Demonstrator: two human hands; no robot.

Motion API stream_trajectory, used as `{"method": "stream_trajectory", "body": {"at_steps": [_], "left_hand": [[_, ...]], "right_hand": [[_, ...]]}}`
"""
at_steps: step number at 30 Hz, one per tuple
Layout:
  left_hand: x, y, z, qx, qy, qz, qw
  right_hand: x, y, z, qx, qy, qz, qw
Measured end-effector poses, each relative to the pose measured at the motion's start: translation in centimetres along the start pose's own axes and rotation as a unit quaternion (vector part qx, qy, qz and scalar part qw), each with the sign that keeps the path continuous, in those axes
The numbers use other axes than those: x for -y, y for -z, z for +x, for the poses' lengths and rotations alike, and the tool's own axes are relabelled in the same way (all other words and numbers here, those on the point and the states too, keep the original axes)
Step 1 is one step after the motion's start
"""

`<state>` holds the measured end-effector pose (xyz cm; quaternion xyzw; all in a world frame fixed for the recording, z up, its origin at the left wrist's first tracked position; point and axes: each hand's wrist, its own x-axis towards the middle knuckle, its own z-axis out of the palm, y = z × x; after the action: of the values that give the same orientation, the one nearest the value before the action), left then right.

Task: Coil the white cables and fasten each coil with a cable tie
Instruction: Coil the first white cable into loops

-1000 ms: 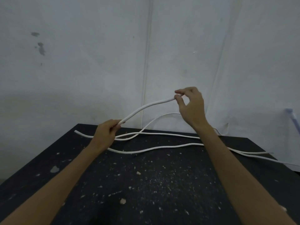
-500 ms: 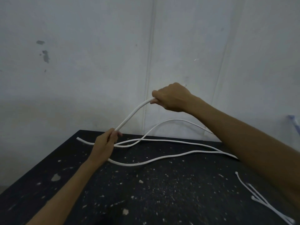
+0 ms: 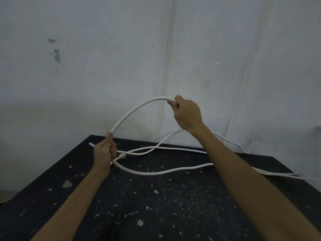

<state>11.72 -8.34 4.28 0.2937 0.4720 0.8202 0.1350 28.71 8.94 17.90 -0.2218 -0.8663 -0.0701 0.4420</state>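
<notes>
A thick white cable (image 3: 132, 113) arches in the air between my two hands. My left hand (image 3: 105, 153) grips its lower part just above the far left of the black table (image 3: 156, 206). My right hand (image 3: 186, 114) grips the top of the arch, raised in front of the wall. From my left hand the same cable runs on across the table to the right (image 3: 156, 172). Thinner white cable strands (image 3: 173, 149) cross behind it and trail off the right edge. No cable tie is visible.
White crumbs and paint flecks (image 3: 140, 222) dot the black tabletop. A pale wall (image 3: 104, 66) stands right behind the table, with a vertical seam near the middle. The table's left and right edges slope away.
My right hand has moved right and slightly lower with the cable, widening the arch. My left hand has stayed near the table's far left, still holding the cable.
</notes>
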Motion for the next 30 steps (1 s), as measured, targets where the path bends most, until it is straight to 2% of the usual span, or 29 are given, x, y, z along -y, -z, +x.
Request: {"method": "stream_trajectory", "body": {"at_steps": [4,7,8,11,12,13,14,15,17,20,22,24,27,28,30], "left_hand": [[-0.2,-1.3,-0.8,-0.096,-0.012,-0.014,0.995],[-0.4,-2.8,-1.5,-0.153,-0.017,-0.015,0.988],[-0.3,-3.3,-1.9,-0.167,-0.018,-0.011,0.986],[0.6,-4.8,-3.5,-0.176,-0.023,0.015,0.984],[0.8,-5.1,-3.9,-0.169,-0.020,0.023,0.985],[0.7,-5.1,-4.0,-0.162,-0.013,0.033,0.986],[0.3,-4.9,-3.8,-0.155,-0.003,0.045,0.987],[-0.2,-4.5,-3.3,-0.146,0.005,0.055,0.988],[-1.2,-3.2,-2.2,-0.123,0.019,0.070,0.990],[-2.3,-1.5,-0.8,-0.088,0.031,0.087,0.992],[-2.6,-1.1,-0.3,-0.069,0.022,0.088,0.994],[-3.0,-1.3,0.1,-0.061,0.006,0.089,0.994],[-3.5,-1.7,0.6,-0.058,-0.010,0.090,0.994],[-3.7,-1.8,0.7,-0.058,-0.013,0.092,0.994],[-3.7,-1.9,0.8,-0.051,-0.014,0.093,0.994]], "right_hand": [[2.4,-3.5,-3.4,0.009,-0.178,0.150,0.972],[4.7,-6.2,-5.3,0.001,-0.317,0.259,0.912],[5.6,-7.1,-5.4,-0.007,-0.379,0.312,0.871],[8.0,-9.8,-5.5,-0.033,-0.545,0.482,0.685],[8.7,-10.4,-5.6,-0.049,-0.569,0.512,0.642],[9.0,-10.8,-5.7,-0.063,-0.574,0.526,0.625],[9.0,-10.9,-5.9,-0.069,-0.564,0.521,0.637],[8.7,-10.6,-6.2,-0.073,-0.543,0.507,0.666],[7.3,-9.1,-6.6,-0.082,-0.460,0.468,0.750],[4.1,-5.9,-6.5,-0.052,-0.294,0.424,0.855],[2.1,-3.8,-6.0,-0.003,-0.171,0.387,0.906],[0.3,-1.8,-5.2,0.043,-0.044,0.298,0.953],[-1.8,0.3,-3.5,0.095,0.132,0.124,0.979],[-2.2,0.9,-2.9,0.091,0.200,0.055,0.974],[-3.1,1.8,-1.9,0.051,0.329,-0.111,0.936]]}}
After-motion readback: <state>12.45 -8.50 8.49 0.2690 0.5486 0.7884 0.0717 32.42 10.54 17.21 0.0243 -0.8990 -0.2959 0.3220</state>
